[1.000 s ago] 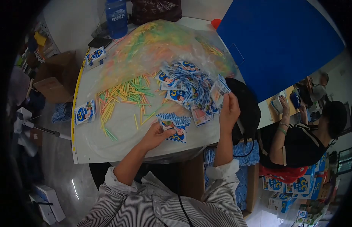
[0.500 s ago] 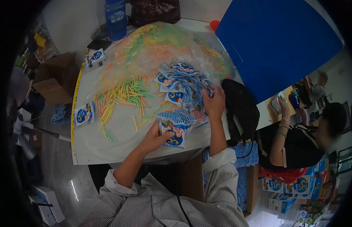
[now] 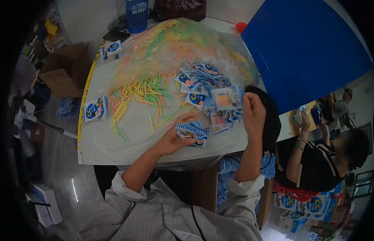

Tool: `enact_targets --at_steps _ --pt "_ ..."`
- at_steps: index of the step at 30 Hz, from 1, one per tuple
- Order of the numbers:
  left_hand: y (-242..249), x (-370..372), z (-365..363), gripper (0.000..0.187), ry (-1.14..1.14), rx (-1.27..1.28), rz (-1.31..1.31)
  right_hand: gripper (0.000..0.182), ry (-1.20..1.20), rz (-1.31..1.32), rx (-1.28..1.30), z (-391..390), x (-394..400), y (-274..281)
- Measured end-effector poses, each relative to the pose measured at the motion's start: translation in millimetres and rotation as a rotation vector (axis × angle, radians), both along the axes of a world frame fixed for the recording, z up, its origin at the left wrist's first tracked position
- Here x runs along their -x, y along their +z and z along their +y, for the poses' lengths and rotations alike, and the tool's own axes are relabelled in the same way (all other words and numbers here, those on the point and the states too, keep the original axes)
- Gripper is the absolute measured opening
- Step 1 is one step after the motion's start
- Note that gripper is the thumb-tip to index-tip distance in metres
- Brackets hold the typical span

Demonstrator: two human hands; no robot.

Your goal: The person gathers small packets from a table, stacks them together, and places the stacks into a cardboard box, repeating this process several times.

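Near the front of the table, my left hand (image 3: 171, 140) is closed around a small stack of blue-and-white snack packets (image 3: 194, 134) with striped edges. My right hand (image 3: 254, 112) pinches a single packet (image 3: 228, 98) by its right edge, slightly blurred, above a heap of similar packets (image 3: 201, 82). One pinkish packet face (image 3: 220, 121) shows at the heap's front edge. To the left of the heap lie loose yellow, green and pink thin sticks (image 3: 140, 94). Behind them, a large clear plastic bag (image 3: 175, 42) is full of such sticks.
A lone packet (image 3: 95, 109) lies at the table's left edge. Farther back are a phone (image 3: 116, 36), a small box (image 3: 111, 50) and a blue bottle (image 3: 137, 16). A black bag (image 3: 271, 128) borders the right side. A co-worker (image 3: 315, 156) sits at right; an open carton (image 3: 264, 205) stands below.
My right hand has moved right and toward me from the heap, now with a packet in its fingers. My left hand has tilted its stack of packets and shifted slightly up. The whole view has shifted.
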State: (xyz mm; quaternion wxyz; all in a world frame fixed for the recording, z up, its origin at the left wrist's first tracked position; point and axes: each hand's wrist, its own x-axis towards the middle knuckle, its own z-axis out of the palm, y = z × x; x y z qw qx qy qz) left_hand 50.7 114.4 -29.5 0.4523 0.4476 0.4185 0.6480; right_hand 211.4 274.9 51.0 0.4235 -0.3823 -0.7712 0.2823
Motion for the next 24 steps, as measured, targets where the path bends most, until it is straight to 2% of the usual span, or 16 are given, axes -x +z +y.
enact_targets --at_steps 1,2,4,5,7,8,10,11,13,17,19,23,24 --pt "3.1 -1.2 2.2 0.041 0.122 -0.168 0.173 0.012 0.135 0.033 0.182 -5.9 -5.8 -3.0" --pt "6.8 -2.1 0.4 0.041 0.120 -0.159 0.171 0.012 0.133 0.031 0.191 -12.5 -9.1 -6.2" --pt "13.2 -2.4 -4.5 0.047 -0.065 -0.154 0.081 0.011 0.455 0.046 0.550 -25.0 -12.1 -11.9" --pt "12.6 -2.3 -7.2 0.047 -0.065 -0.148 0.081 0.011 0.455 0.047 0.556 -31.5 -11.8 -15.7" --pt "9.5 -1.9 -9.0 0.064 -0.276 0.146 0.214 0.019 0.513 0.053 0.664 -43.7 -7.1 -25.8" --pt "0.9 -4.0 -7.3 0.064 -0.276 0.145 0.216 0.019 0.513 0.053 0.662 -49.8 -5.0 -33.9" --pt "-19.5 -10.4 -1.1 0.069 -0.244 0.126 0.004 0.037 0.312 0.352 0.559 -61.0 -0.6 -56.1" --pt "-18.2 -13.4 0.7 0.069 -0.243 0.120 0.006 0.037 0.314 0.353 0.553 -65.3 -0.1 -67.5" --pt "-16.2 -21.5 2.7 0.070 -0.024 -0.007 0.001 0.055 0.379 0.686 0.765 -76.7 0.9 -87.5" --pt "0.1 -29.8 8.3 0.081 0.023 0.031 -0.035 0.060 0.273 0.702 0.656 -100.0 12.0 -75.4" --pt "-20.1 -32.4 15.0 0.086 0.074 -0.062 0.343 0.075 0.242 0.666 0.574 -96.8 13.7 -87.4" --pt "-32.8 -30.8 7.8 0.087 0.140 -0.087 0.452 0.075 0.171 0.639 0.647 -92.3 10.3 -118.3" --pt "-33.0 -28.9 7.0 0.083 0.075 0.008 0.401 0.076 0.210 0.631 0.649 -93.5 8.4 -119.3"
